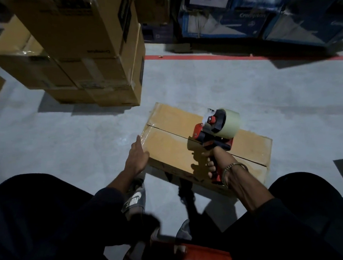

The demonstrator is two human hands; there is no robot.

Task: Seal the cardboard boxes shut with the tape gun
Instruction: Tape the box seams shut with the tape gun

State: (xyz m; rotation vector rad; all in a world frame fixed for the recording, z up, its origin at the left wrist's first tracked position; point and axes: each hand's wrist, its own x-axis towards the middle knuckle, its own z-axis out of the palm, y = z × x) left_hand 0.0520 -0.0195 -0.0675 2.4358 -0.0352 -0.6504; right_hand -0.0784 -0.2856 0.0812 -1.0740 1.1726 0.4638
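1. Seam of the cardboard box ran as a dark line from the far-left edge toward the near-right edge; that was the box's long axis as I read it. The box lay flat on the floor, flaps down.
2. Right hand had its fingers curled round the handle of the tape gun, a pinching grip on the tool. The roll sat up and away from the wrist, nose over the seam about midway along it.
3. Left hand had its fingers straight, the grip spread, at the box's left corner; I could not tell if it touched.
4. Judgement: right hand was nearer the seam. Untaped seam lay both ways from the nose, so the coming pull should follow that diagonal.
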